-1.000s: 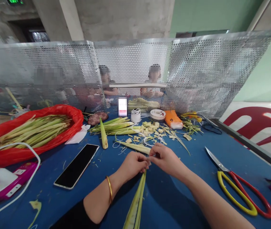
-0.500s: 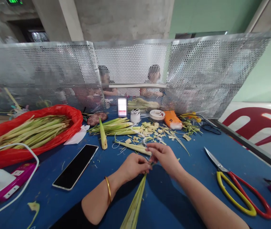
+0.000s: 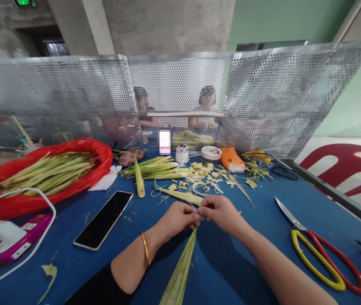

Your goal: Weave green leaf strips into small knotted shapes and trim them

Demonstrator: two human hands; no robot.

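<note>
My left hand [image 3: 178, 219] pinches the top of a bundle of long green leaf strips [image 3: 179, 271] that runs down toward me over the blue table [image 3: 231, 262]. My right hand [image 3: 220, 213] meets it at the same tip, fingers closed on the strip ends and what looks like a thin white thread. A gold bangle sits on my left wrist. Just beyond my hands lies a peeled pale stalk [image 3: 183, 196].
A red bag of green stalks [image 3: 45, 171] sits at left, with a black phone [image 3: 103, 219] and a pink device with white cable [image 3: 15, 237]. Scissors [image 3: 318, 250] lie at right. Cut scraps, a thread spool [image 3: 181, 153], a tape roll [image 3: 211, 152] and an orange tool [image 3: 231, 159] line the perforated metal screen; people sit behind it.
My right hand dipped back down to meet the left at the bundle tip after lifting slightly. The leaf bundle stays in place.
</note>
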